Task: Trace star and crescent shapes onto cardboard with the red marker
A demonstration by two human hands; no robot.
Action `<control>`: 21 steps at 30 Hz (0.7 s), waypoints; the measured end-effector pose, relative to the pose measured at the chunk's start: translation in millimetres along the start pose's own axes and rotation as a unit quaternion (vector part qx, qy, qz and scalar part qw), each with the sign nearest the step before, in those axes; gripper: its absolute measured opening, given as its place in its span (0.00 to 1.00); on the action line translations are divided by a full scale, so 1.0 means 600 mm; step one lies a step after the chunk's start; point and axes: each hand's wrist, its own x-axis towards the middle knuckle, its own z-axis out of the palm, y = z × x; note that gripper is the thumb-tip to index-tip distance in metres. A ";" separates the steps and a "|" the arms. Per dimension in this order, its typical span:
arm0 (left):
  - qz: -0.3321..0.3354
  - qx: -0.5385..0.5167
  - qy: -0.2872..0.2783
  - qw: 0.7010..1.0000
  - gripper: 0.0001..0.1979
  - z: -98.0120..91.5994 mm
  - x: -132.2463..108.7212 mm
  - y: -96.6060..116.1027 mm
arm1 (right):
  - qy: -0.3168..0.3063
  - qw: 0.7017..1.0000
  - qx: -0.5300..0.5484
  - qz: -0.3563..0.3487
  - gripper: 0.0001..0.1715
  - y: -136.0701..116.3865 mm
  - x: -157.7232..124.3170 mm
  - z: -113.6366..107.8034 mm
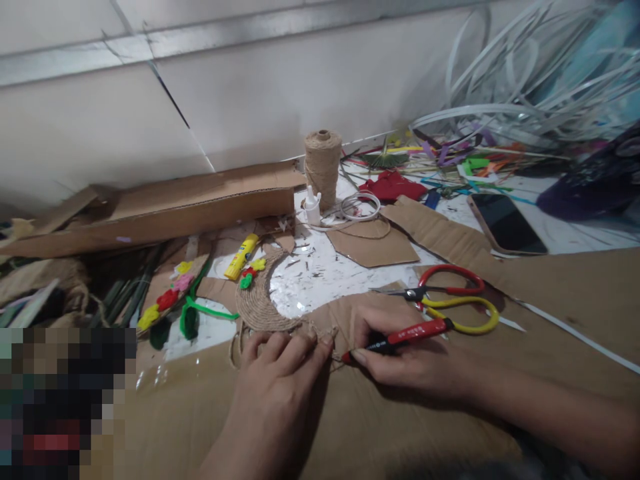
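My left hand (283, 367) presses its curled fingers on the lower end of a crescent (255, 300) wrapped in jute twine. Small felt-like flowers (253, 272) in red, yellow and green sit on the crescent. Frayed twine ends (325, 330) show by my left fingertips. My right hand (400, 360) is closed around a red and black marker pen (400, 339), its red tip low and close to my left thumb, over the cardboard sheet (200, 407). Just beyond my right hand lie scissors (417, 294) with one red and one yellow handle.
A twine spool (323, 167), a white glue bottle (313, 208) and a yellow glue stick (242, 257) are ahead. A phone (507, 223) lies right. A long cardboard box (200, 207) lines the wall. White strips (520, 73) tangle at back right. Felt flowers (167, 299) lie left.
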 end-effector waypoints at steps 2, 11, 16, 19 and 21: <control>-0.006 0.003 -0.002 1.000 0.16 0.000 -0.001 0.001 | -0.013 1.000 0.004 0.015 0.10 0.000 -0.002 -0.001; -0.002 -0.006 0.004 1.000 0.14 0.001 0.001 -0.001 | -0.011 1.000 -0.012 -0.001 0.11 -0.007 -0.003 -0.001; -0.017 -0.009 -0.005 1.000 0.13 0.001 0.002 0.002 | 0.001 1.000 -0.023 -0.019 0.13 -0.010 0.000 -0.003; -0.022 -0.009 -0.018 1.000 0.12 0.000 0.001 0.003 | -0.018 1.000 -0.022 -0.011 0.12 -0.009 -0.003 -0.005; -0.021 -0.006 -0.020 1.000 0.13 0.000 0.001 0.003 | -0.037 0.999 -0.014 -0.003 0.11 -0.007 -0.005 -0.006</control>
